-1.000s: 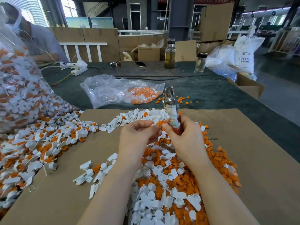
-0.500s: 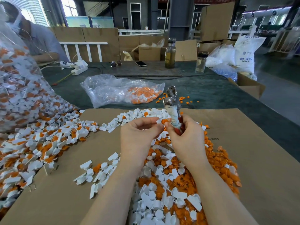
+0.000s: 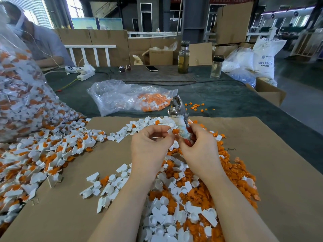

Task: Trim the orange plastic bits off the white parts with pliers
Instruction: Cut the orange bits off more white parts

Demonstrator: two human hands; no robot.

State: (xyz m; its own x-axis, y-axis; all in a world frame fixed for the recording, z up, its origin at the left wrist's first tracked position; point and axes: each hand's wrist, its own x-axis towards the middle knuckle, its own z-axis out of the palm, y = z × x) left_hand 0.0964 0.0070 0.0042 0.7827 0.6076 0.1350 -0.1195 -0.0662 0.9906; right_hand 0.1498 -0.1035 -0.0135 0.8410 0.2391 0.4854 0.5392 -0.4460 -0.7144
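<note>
1. Orange plastic bit and its white part are pinched between the fingertips of the left hand, raised above the cardboard sheet, just left of the pliers.
2. Right hand holds the pliers by the wrapped handles, fingers curled round them; the metal head points up and away, toward the far side of the table.
3. Pliers' head is well above the part, so I judge the step in hand is to bring the part to the cutting edge, not yet to cut.
4. To do it well, I would turn the part so the joint between orange and white faces the blades, then cut close to the white without biting into it.
5. Whether the blades stand apart or together I cannot tell.
6. Both wrists are raised over the near pile of white and orange pieces, forearms coming from the near edge, hands almost touching.
7. More untrimmed parts lie in a heap to the left, beside a full clear bag.
</note>
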